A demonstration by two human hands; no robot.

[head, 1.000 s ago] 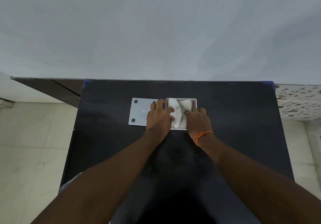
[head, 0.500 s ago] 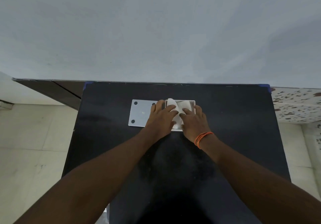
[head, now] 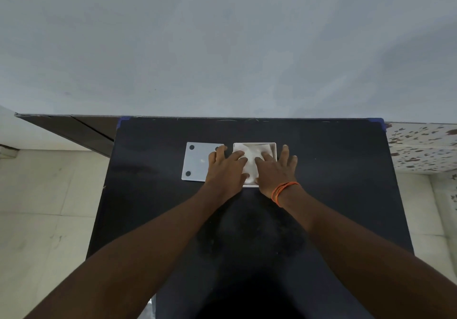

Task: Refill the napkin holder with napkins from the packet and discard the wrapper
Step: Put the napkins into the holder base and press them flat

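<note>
A white square napkin holder (head: 273, 146) stands on the black table (head: 333, 182) near its far side. White napkins (head: 249, 158) lie inside it, rumpled. My left hand (head: 226, 167) rests flat over the holder's left edge, fingertips on the napkins. My right hand (head: 277, 170), with an orange thread at the wrist, lies flat over the right half, fingers spread, pressing the napkins down. The holder's white lid (head: 196, 161), with dark round feet facing up, lies flat just left of the holder, partly under my left hand. No wrapper shows on the tabletop.
A grey wall rises right behind the table. Pale floor tiles (head: 44, 219) lie to the left, and speckled tiles (head: 425, 148) to the right. A bit of shiny plastic (head: 150, 306) shows at the table's near left edge.
The raised fold of napkin has been pushed down into the holder. Both hands have flattened out, and the right hand's fingers have spread toward the holder's right rim.
</note>
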